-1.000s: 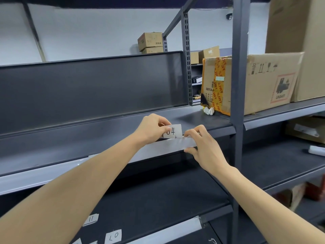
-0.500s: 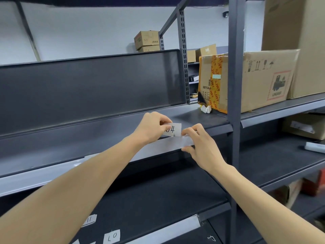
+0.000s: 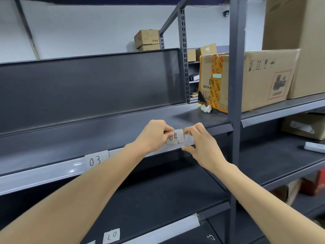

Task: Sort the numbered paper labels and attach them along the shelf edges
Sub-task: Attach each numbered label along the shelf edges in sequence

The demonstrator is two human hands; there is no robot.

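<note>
Both hands at frame centre, on the front edge strip point(image 3: 52, 173) of the mid shelf point(image 3: 88, 136). Left hand point(image 3: 154, 134) pinches the left side of label 04 point(image 3: 175, 137); its fingers point(image 3: 168, 132) are closed on the paper & cover part of the "0". Right hand point(image 3: 202, 143) grips the label's right edge w/ thumb below the strip, fingers closed on paper & strip together. Label 04 sits upright against the strip, top edge poking a bit above it; can't tell if it's slid into the strip or just held on its face.

Label 03 point(image 3: 95, 161) is on the same strip, left of centre, well apart from 04, no hand on it. Lower left of frame: another label point(image 3: 111, 235), digits upside down, lies on the lower shelf; a 2nd one beside it is cut off by the bottom edge. Right of the upright post point(image 3: 235, 85): box point(image 3: 263, 80) w/ yellow tape, upper right; crumpled white scrap point(image 3: 206, 108) touching its lower left corner.
</note>
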